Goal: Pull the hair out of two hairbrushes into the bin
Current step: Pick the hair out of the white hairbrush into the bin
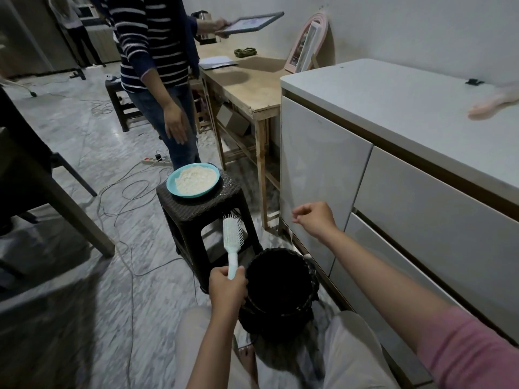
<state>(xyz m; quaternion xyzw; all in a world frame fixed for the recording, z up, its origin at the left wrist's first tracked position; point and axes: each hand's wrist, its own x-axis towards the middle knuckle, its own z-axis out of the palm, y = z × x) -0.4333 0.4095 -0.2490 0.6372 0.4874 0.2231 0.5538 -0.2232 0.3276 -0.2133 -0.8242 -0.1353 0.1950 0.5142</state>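
One pale-blue plastic hairbrush (pixel 232 240) stands upright at lower centre, its handle gripped by the left hand (pixel 227 287), just beside the black woven bin (pixel 280 287). Right hand (pixel 316 219) hovers centre-right, fingers curled; whether it pinches hair, I cannot tell.

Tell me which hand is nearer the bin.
Left. The left hand, gripping the hairbrush, sits right beside the bin rim; the right hand is raised well above it.

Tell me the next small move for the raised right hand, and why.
Probably lower the right hand over the bin and let go: its fingertips look pinched, perhaps on hair too fine to see, while the left hand holds the hairbrush upright beside the bin.
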